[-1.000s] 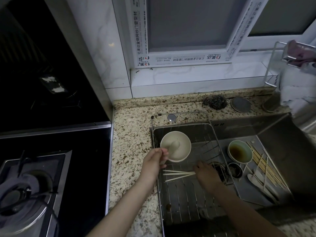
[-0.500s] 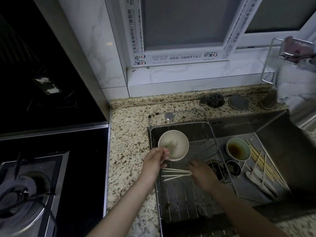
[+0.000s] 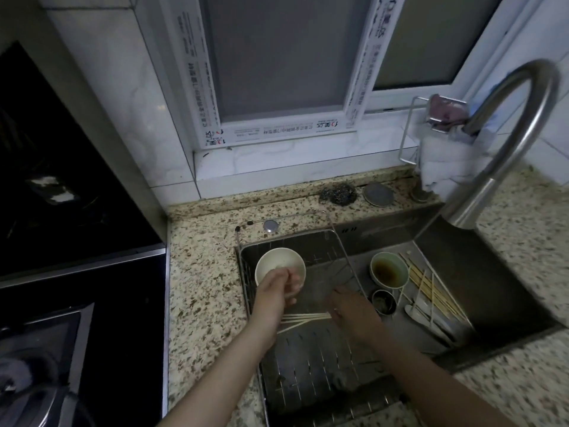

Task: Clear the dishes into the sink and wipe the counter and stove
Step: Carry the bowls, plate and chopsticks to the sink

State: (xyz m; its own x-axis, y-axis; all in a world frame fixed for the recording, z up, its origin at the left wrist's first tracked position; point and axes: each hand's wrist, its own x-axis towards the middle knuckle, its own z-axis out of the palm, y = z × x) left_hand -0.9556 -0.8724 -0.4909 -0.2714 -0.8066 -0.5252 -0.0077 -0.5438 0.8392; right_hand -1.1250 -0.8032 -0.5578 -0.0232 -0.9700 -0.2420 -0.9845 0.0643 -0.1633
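bowl, cream and round, held by left hand; right hand grip unclear.

Two bowls, one small cup, two hands

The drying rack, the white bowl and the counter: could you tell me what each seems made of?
Drying rack: shiny wire, likely stainless steel. White bowl: smooth matte cream, ceramic or melamine; the look leaves it open. Counter: speckled beige-brown polished stone, probably granite or quartz.
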